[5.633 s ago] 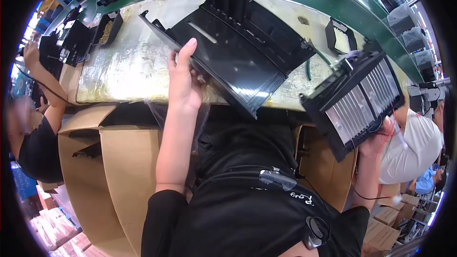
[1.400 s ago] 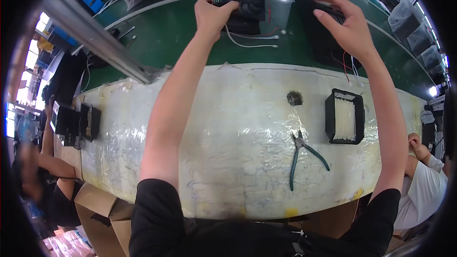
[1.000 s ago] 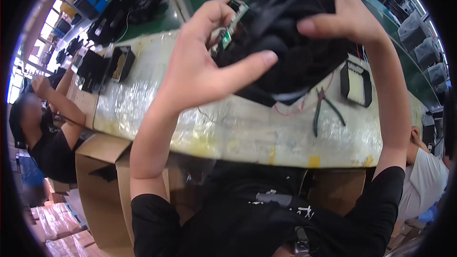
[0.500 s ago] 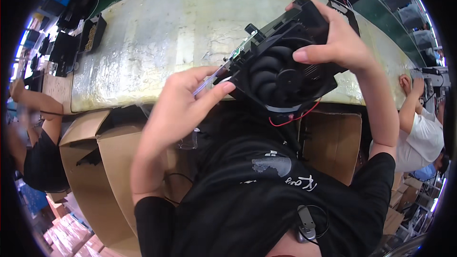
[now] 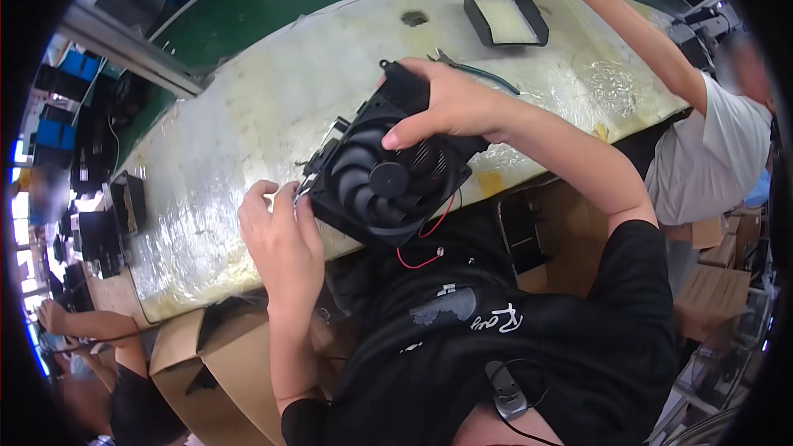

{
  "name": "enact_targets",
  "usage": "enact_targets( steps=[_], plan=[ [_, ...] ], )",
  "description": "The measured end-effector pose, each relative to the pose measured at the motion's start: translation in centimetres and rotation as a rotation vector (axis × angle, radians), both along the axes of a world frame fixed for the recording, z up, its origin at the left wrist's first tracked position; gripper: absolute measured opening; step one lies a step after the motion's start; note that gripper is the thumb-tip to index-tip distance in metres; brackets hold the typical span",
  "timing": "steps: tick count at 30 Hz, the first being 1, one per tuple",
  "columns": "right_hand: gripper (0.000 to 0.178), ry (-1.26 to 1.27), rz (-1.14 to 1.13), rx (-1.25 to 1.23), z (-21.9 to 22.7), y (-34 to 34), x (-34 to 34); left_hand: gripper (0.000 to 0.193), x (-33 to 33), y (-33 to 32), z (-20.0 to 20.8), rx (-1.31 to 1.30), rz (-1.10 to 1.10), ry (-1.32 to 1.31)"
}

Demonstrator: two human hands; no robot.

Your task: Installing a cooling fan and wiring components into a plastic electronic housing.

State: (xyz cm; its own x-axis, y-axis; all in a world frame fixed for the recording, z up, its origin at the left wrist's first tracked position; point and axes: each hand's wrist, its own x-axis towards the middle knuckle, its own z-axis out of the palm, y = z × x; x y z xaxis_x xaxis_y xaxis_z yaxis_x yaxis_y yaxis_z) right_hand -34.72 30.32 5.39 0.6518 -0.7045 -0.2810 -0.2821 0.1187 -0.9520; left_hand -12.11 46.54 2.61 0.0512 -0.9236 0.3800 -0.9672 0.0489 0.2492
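Observation:
A black fan assembly (image 5: 388, 180) hangs tilted above the near edge of the bench, its bladed face turned up toward me. My right hand (image 5: 450, 103) grips its upper right part, with the thumb lying over the fan frame. At its left corner my left hand (image 5: 285, 239) pinches some thin pale wires (image 5: 305, 185), partly hidden by the fingers. A red wire (image 5: 420, 266) dangles loose from the assembly's lower side, in front of my black shirt. The underside of the assembly is hidden.
On the bench (image 5: 248, 107) lie pliers (image 5: 487, 77) with dark green handles, near a black tray (image 5: 541, 30) of white material. A dark bin (image 5: 136, 211) stands at the left end. Cardboard boxes (image 5: 248, 363) sit below. A co-worker's arm (image 5: 640, 29) reaches over the far right.
The view has swung right, bringing the pliers and tray into sight. The fan assembly has turned slightly and stays in my right hand. My left fingers have moved closer against its corner.

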Motion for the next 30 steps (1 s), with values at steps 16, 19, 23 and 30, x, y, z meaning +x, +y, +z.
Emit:
enact_targets(
  steps=[16,19,23,30],
  plan=[
    [0.084,0.333,-0.003,-0.655,-1.8,-1.5,-2.0,0.040,0.9,-1.8,-1.4,0.306,0.068,1.157],
    [0.039,0.494,-0.542,-0.625,0.0,-9.1,-7.7,0.041,0.3,-2.1,-1.4,0.285,0.076,1.151],
    [0.028,0.807,-0.480,-0.810,-4.8,-18.6,-11.9,0.042,0.5,-2.5,-2.4,0.266,0.043,1.114],
    [0.028,0.887,-0.559,-1.001,-7.5,-20.9,-10.7,0.036,1.6,-2.5,-0.9,0.316,0.106,1.107]
  ],
)
